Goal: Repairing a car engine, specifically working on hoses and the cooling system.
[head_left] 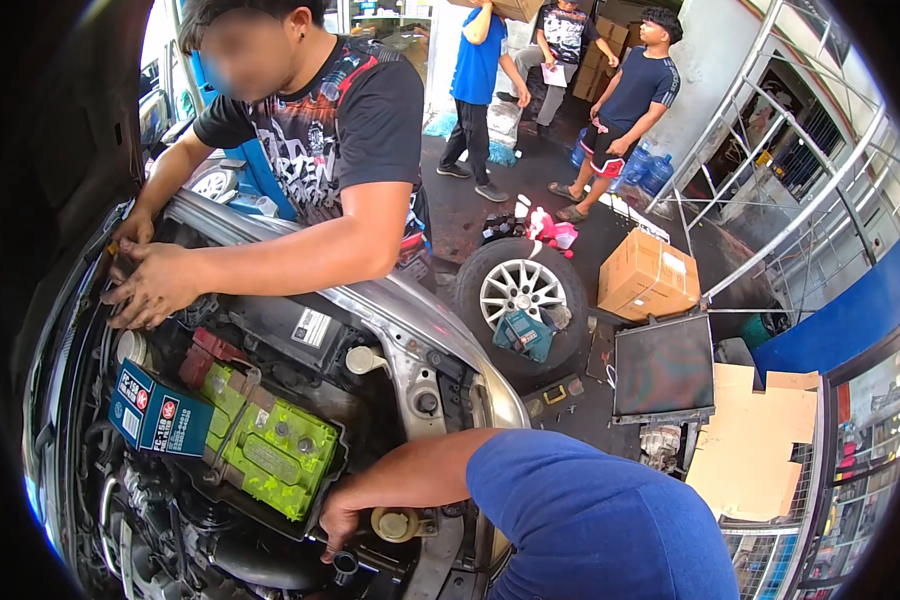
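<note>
A grey car is standing with its bonnet up, and its engine bay is filling the left half of the view. Across it, a co-worker in a black printed shirt is leaning over the far fender, pressing both hands down on a part at the bay's left edge. Three more people are standing well back on the workshop floor.

Beside the car, a loose wheel is lying flat on the floor, with a small teal case resting on its tyre. A cardboard box is sitting just to the right of it, and a dark radiator panel is lying near both.

Inside the bay, a battery under a bright green cover is sitting in its tray, and a blue carton is lying against its left end.

The right hand, on the arm in the blue sleeve, is reaching in from the lower right, low down at the front of the bay, just right of the battery. Its fingers are curling downward, but I cannot tell whether they are gripping anything. A cream reservoir cap is sitting just beside the hand, and a short black tube end is poking up right below it.
</note>
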A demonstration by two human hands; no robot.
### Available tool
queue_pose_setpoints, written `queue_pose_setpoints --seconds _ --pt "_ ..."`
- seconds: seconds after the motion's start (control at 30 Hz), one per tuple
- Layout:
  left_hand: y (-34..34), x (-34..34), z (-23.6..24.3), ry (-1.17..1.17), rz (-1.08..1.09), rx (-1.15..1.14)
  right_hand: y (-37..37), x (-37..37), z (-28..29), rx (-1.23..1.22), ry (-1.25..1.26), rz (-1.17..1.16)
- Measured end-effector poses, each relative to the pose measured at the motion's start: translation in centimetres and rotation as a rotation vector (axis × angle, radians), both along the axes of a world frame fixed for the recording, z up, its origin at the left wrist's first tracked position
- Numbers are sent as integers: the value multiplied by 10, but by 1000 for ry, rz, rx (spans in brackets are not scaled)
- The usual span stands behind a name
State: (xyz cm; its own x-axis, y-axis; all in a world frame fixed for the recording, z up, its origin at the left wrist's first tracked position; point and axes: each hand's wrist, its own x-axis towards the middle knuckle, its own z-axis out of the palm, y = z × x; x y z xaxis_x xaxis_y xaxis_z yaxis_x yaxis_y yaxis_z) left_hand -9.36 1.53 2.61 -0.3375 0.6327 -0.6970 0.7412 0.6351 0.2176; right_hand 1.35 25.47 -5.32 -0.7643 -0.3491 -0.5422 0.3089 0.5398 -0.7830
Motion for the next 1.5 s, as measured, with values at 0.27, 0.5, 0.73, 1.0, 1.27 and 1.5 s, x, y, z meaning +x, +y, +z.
queue_pose_setpoints --seconds 0.27,0.5,0.73,1.0,1.27,1.5 --pt "24 25 27 -68 240 -148 0 2 3 31 9 20" --pt "18 13 28 -1 182 -116 -3 -4 -8 63 -14 12" --pt "23 19 31 116 38 -112 1 0 4 52 35 36" --pt "12 13 7 174 -48 -114 -1 -4 -3 -17 -22 3" --pt "9 5 8 88 -31 45 1 -2 8 11 -3 26" --pt "5 6 -8 -54 131 125 0 -1 6 -73 -43 -12"
